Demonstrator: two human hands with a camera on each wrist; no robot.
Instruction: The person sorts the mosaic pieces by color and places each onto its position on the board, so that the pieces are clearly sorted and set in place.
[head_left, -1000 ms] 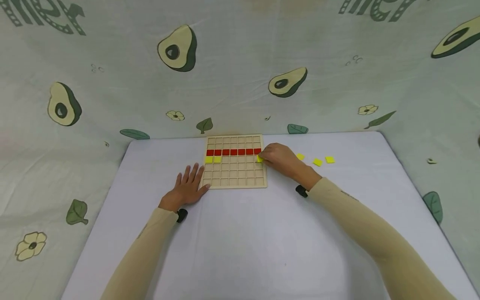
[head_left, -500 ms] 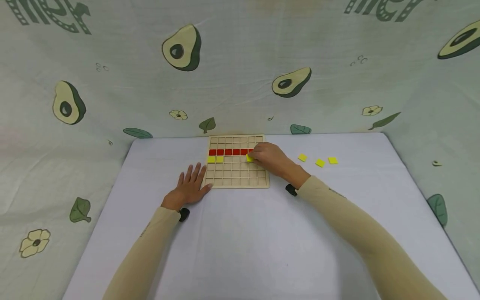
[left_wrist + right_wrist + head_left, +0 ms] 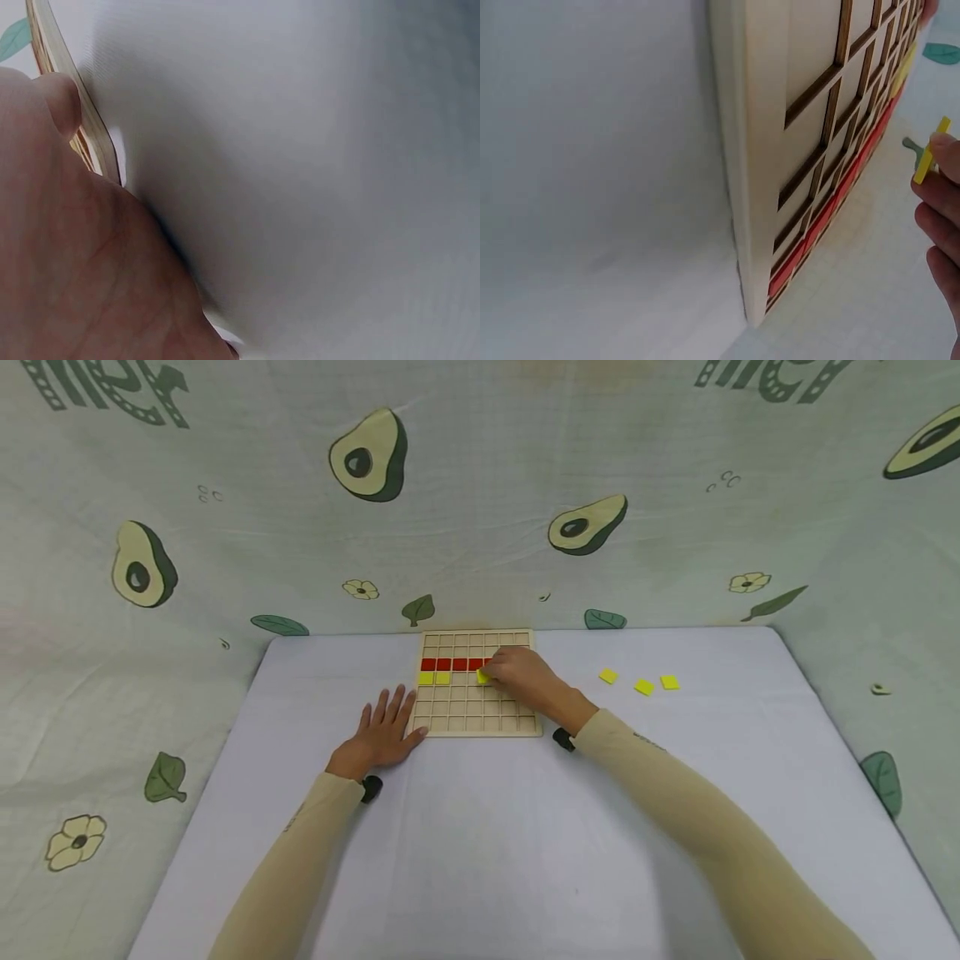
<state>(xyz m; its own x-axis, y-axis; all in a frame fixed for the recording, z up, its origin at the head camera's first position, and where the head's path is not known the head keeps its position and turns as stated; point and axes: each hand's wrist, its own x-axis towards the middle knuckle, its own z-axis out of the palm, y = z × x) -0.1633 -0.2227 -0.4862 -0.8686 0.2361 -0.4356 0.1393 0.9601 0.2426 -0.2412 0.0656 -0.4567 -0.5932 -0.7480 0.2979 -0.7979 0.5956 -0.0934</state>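
Observation:
A square wooden grid board (image 3: 476, 734) lies at the back of the table, with a row of red tiles (image 3: 453, 665) across it. Two yellow tiles (image 3: 434, 678) sit in the row just below, at the left end. Between thumb and fingertips, my right hand (image 3: 525, 678) pinches another yellow tile (image 3: 931, 154) over the board; the right wrist view shows it edge-on, raised off the grid. My left hand (image 3: 377, 737) lies flat with spread fingers at the board's left edge, its thumb on the lower left corner. Part of the red row is hidden behind my right hand.
Three loose yellow tiles (image 3: 643, 687) lie on the white table (image 3: 480, 843) to the right of the board. Behind the table hangs a cloth (image 3: 480, 485) printed with avocados and leaves. Each wrist wears a dark camera (image 3: 564, 740).
My right hand has moved left across the board with the yellow tile, from its right edge to near the middle. The left hand stays in place. The head view has shifted slightly.

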